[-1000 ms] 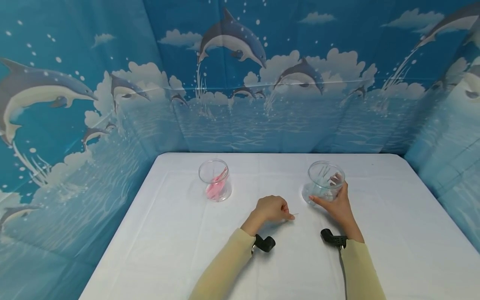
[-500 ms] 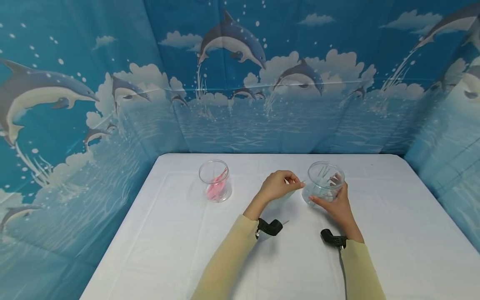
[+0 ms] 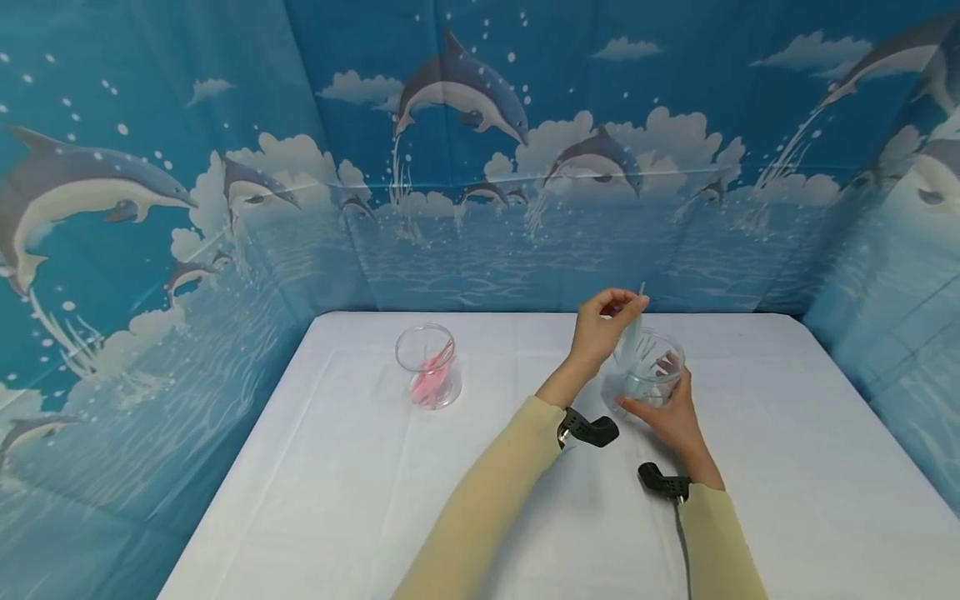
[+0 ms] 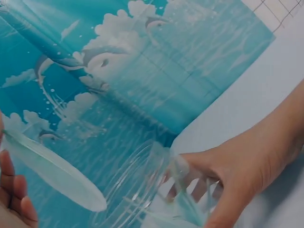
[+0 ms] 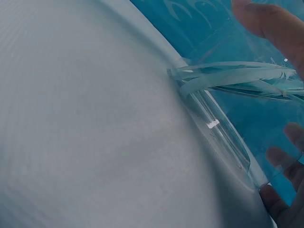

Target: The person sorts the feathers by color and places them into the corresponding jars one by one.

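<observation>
My left hand [image 3: 596, 333] pinches a pale green feather [image 4: 57, 173] by its quill, thumb against fingers. The feather hangs tip down at the mouth of a clear jar [image 3: 649, 382]. Several similar pale green feathers [image 5: 237, 78] lean inside that jar, seen through its wall. My right hand [image 3: 675, 425] grips the jar from the right, thumb at the front and fingers round the back. In the left wrist view the feather's rounded tip overlaps the jar's rim.
A second clear jar [image 3: 408, 367] with pink feathers [image 3: 430, 385] stands to the left on the white-covered table [image 3: 322, 483]. A blue dolphin-print curtain [image 3: 480, 250] hangs behind the table and along its sides.
My left hand has risen from low over the table, moving right and away from me to the jar, carrying the feather. My right hand has kept its grip on the jar.
</observation>
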The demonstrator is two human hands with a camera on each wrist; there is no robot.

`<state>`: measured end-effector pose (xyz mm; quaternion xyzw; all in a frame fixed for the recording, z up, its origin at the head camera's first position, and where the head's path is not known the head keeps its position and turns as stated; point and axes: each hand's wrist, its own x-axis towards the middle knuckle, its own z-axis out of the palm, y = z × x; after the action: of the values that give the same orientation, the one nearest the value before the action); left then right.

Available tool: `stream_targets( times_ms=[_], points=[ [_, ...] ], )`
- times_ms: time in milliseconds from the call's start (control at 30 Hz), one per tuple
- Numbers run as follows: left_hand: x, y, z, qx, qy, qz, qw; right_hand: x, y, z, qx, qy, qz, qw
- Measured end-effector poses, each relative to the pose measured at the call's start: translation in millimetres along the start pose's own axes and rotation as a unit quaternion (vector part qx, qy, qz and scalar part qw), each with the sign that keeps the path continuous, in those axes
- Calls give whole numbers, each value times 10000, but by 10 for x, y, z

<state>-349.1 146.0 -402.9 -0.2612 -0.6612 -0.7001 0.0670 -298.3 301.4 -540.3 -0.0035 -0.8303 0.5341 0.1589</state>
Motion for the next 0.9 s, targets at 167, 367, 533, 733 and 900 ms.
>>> stream_targets(
  times_ms=[167, 367, 533, 733, 900],
  points=[
    [-5, -198, 89, 67, 222, 235, 9995, -12, 1, 21, 2, 6, -58, 10000],
    [-96, -337, 81, 296, 514, -2, 9982, -7, 7, 18, -60, 36, -132, 9999],
    [-42, -294, 94, 34, 572, -56, 9983, -1, 16, 1, -6, 36, -148, 9999],
    [38, -34, 161, -594, 457, 269, 9968, 6, 48, 10, 47, 48, -180, 9998],
    [-36, 125, 157, -413, 376, 204, 9982, 16, 50, 21, 42, 72, -178, 9998]
  ],
)
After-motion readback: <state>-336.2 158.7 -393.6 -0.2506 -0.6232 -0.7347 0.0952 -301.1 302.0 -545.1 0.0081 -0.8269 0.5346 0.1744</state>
